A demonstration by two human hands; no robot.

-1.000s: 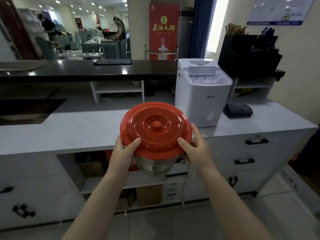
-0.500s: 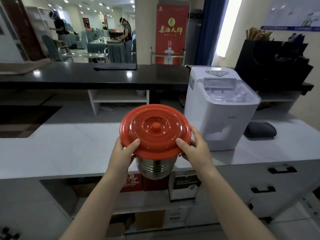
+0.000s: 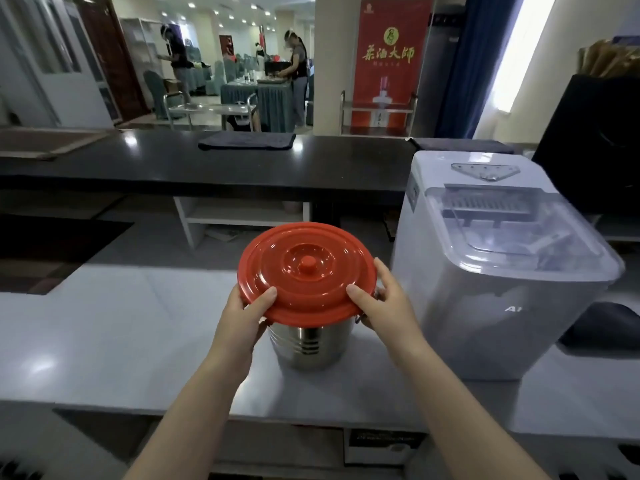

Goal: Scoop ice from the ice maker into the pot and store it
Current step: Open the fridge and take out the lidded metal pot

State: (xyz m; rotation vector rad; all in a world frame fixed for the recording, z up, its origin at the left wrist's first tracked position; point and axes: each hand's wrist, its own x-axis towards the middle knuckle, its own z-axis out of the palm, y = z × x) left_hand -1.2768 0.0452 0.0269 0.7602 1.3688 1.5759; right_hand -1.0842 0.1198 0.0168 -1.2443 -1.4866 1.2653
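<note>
Forward now: pot over counter (lid on).

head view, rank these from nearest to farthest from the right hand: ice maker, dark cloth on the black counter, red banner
1. ice maker, just right of the right hand, on the same white counter.
2. dark cloth, ahead-left on the black counter.
3. red banner, standing behind that counter.

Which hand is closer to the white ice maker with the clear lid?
Right. The right hand grips the round red lid on the side facing the white ice maker; the left hand grips its opposite side, across the steel pot.
</note>
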